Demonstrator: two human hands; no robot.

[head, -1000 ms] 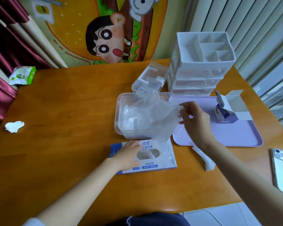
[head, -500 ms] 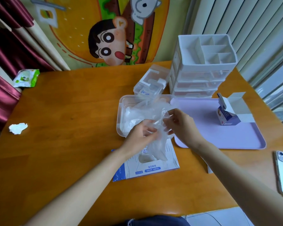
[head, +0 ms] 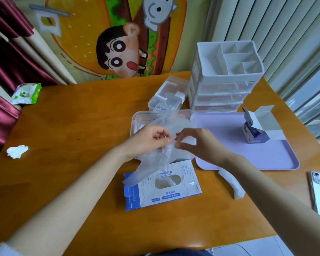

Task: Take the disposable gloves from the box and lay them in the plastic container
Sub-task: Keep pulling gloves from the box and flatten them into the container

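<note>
Left hand (head: 150, 139) has come up off the glove box (head: 166, 189), and now it and the right hand (head: 196, 143) both pinch the clear glove (head: 155, 163) over the near edge of the plastic container (head: 137, 117); spread it gently, then lay it flat.

Lilac tray (head: 266, 157); orange-brown table (head: 72, 135).

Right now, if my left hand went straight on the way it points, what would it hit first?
Probably the right hand: the left hand points across at it, nearly touching, and both pinch the glove. Depth is unclear.
</note>
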